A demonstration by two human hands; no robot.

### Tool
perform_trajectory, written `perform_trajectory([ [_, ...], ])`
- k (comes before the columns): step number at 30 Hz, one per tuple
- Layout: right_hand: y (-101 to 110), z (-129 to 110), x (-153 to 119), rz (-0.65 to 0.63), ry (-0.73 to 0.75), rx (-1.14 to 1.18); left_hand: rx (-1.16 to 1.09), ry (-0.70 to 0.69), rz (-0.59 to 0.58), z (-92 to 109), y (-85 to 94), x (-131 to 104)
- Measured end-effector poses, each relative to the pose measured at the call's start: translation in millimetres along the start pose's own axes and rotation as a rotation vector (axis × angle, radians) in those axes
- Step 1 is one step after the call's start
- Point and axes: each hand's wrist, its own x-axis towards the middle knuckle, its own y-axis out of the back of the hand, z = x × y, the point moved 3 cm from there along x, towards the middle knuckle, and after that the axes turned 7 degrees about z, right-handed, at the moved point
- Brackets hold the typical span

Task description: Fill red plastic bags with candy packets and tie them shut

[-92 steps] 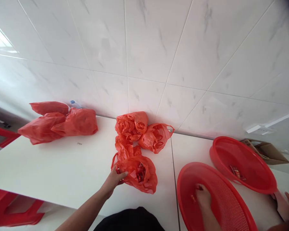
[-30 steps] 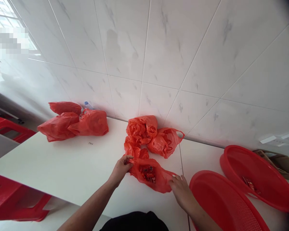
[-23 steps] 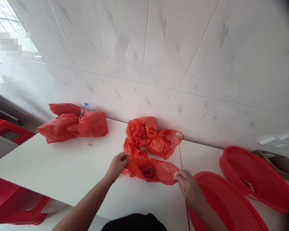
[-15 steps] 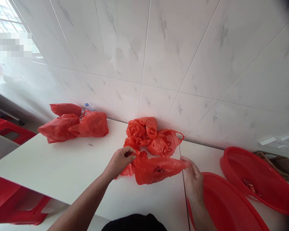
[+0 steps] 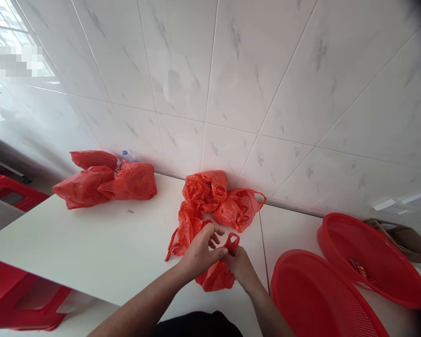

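A red plastic bag (image 5: 215,277) sits on the white table in front of me, gathered in at its top. My right hand (image 5: 243,269) is closed round the bag's neck, and a handle loop (image 5: 233,242) sticks up above the fist. My left hand (image 5: 202,250) is beside it with fingers curved and apart, its thumb tip close to the gathered neck. Whether that thumb touches the bag I cannot tell. Just behind my left hand lies a crumpled red bag (image 5: 186,229) with a loose handle. The contents of the held bag are hidden.
Against the tiled wall sit more red bags, one bunched up (image 5: 206,189) and one with an upright handle (image 5: 235,210). Several filled red bags (image 5: 129,182) and a plastic bottle (image 5: 126,156) stand at left. Red baskets (image 5: 301,290) and a cardboard box (image 5: 396,236) are at right.
The bag was stretched wide between both hands; now its top is bunched in my right hand. My right hand moved left, and my left hand moved right and nearer to me, off the bag's edge.
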Motion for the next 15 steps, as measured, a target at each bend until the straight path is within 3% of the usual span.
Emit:
perform_trajectory([
  [1,0.0,6.1,2.9,0.003,-0.022,0.035,0.094,-0.043,0.019,-7.4,0.3,-2.3],
  [4,-2.2,24.7,7.4,-0.046,-0.094,0.194,0.247,-0.126,-0.105,-33.0,-5.0,-10.0],
  [8,-6.4,45.7,6.2,-0.120,-0.156,0.340,0.282,-0.064,-0.113,-61.9,-11.7,-13.8],
  [15,-2.7,62.9,5.1,-0.130,-0.183,0.417,0.245,-0.017,-0.103,-78.5,-20.3,-10.9],
])
